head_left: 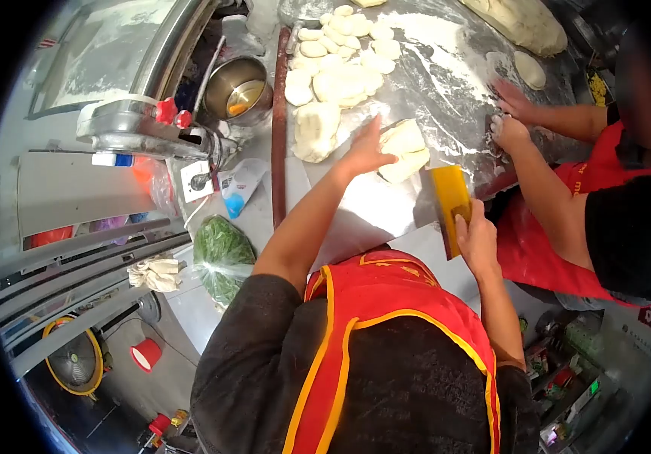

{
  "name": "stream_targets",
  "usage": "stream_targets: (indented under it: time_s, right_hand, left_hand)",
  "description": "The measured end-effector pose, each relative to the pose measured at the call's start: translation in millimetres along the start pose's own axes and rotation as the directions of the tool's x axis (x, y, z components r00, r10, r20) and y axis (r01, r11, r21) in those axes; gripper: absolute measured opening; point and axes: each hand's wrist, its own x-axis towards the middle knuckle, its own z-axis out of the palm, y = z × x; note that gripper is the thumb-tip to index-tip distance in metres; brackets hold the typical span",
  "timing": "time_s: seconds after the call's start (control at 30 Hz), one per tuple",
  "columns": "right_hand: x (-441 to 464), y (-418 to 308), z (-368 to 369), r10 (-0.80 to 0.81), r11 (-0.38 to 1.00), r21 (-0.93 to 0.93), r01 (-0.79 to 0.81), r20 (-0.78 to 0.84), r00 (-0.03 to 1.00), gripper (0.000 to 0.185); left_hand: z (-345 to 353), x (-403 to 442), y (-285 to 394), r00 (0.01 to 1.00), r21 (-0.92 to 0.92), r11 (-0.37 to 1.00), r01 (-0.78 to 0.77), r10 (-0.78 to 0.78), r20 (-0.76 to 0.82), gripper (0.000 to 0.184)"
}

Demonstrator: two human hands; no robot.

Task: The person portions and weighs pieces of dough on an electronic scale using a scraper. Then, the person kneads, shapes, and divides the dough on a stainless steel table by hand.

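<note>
My right hand is wrapped round the yellow grip of a dough scraper, held on edge at the front side of the work surface. Beside a cut lump of dough, my left hand has its fingers stretched out and its thumb against the dough's near side. Left of that hand lies a thick block of dough. Behind it, several small flattened dough pieces are heaped together and partly overlap.
A floured worktop carries a large dough mass at the back right. The co-worker's hands rest at its right side, near a dough round. To the left stand a metal pot and a bag of greens.
</note>
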Motion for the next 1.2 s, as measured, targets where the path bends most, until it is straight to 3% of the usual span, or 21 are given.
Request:
stream_targets:
  time_s: [0.03, 0.13, 0.17, 0.27, 0.43, 0.57, 0.67, 0.8, 0.9, 1.0, 1.03, 1.13, 1.17, 1.2]
  right_hand:
    - [0, 4, -3, 0.014, 1.0, -0.005, -0.015, -0.027, 1.0, 0.034]
    - [3, -12, -10, -0.169, 0.976, 0.102, 0.194, -0.217, 0.961, 0.04]
    - [7, -19, -8, -0.195, 0.961, 0.156, 0.228, -0.2, 0.96, 0.053]
    - [29, -48, 5, -0.38, 0.916, 0.067, 0.395, -0.168, 0.91, 0.065]
    - [57, -62, 44, -0.473, 0.87, -0.15, 0.469, 0.01, 0.881, 0.07]
    - [53, -67, 48, -0.41, 0.864, -0.246, 0.439, 0.162, 0.898, 0.079]
    - [58, -69, 64, -0.405, 0.848, -0.294, 0.442, 0.18, 0.897, 0.08]
    - [77, -70, 97, -0.475, 0.842, -0.24, 0.482, 0.09, 0.875, 0.08]
    - [85, -72, 111, -0.527, 0.819, -0.257, 0.513, 0.019, 0.85, 0.082]
    - [91, -74, 106, -0.48, 0.852, -0.219, 0.475, 0.038, 0.877, 0.076]
    - [91, -74, 100, -0.473, 0.853, -0.217, 0.475, 0.063, 0.879, 0.075]
    - [87, -68, 82, -0.519, 0.853, -0.065, 0.518, 0.01, 0.855, 0.075]
    - [78, -71, 72, -0.51, 0.86, -0.033, 0.509, -0.026, 0.86, 0.075]
    - [68, -74, 57, -0.494, 0.868, 0.013, 0.496, -0.083, 0.866, 0.073]
  left_hand:
    - [-4, -9, 2, 0.997, 0.023, 0.999, 0.039, -0.038, -0.073, 0.099]
    - [5, -27, -20, 0.971, 0.086, 0.992, 0.095, -0.073, -0.229, 0.099]
    - [10, -31, -23, 0.956, 0.074, 0.992, 0.101, -0.076, -0.284, 0.094]
    - [18, -32, -21, 0.933, 0.008, 0.997, 0.079, -0.071, -0.353, 0.072]
    - [27, -40, -19, 0.902, -0.107, 0.992, 0.06, -0.099, -0.421, 0.033]
    - [33, -52, -22, 0.876, 0.118, 0.993, -0.006, 0.062, -0.478, 0.026]
    - [35, -56, -17, 0.858, 0.159, 0.987, -0.009, 0.089, -0.506, 0.022]
    - [33, -51, -19, 0.853, 0.123, 0.988, 0.097, -0.019, -0.522, 0.022]
    - [33, -56, -31, 0.904, 0.001, 0.996, 0.086, -0.077, -0.42, 0.026]
    - [30, -91, -24, 0.934, -0.065, 0.998, -0.012, -0.012, -0.358, 0.03]
    - [30, -96, -33, 0.932, -0.005, 0.998, -0.056, 0.051, -0.358, 0.039]
    - [20, -103, -37, 0.935, -0.135, 0.99, -0.025, -0.024, -0.353, 0.047]
    - [13, -103, -40, 0.945, 0.116, 0.99, -0.083, 0.116, -0.308, 0.058]
    - [0, -102, -31, 0.973, 0.163, 0.986, -0.044, 0.08, -0.217, 0.062]
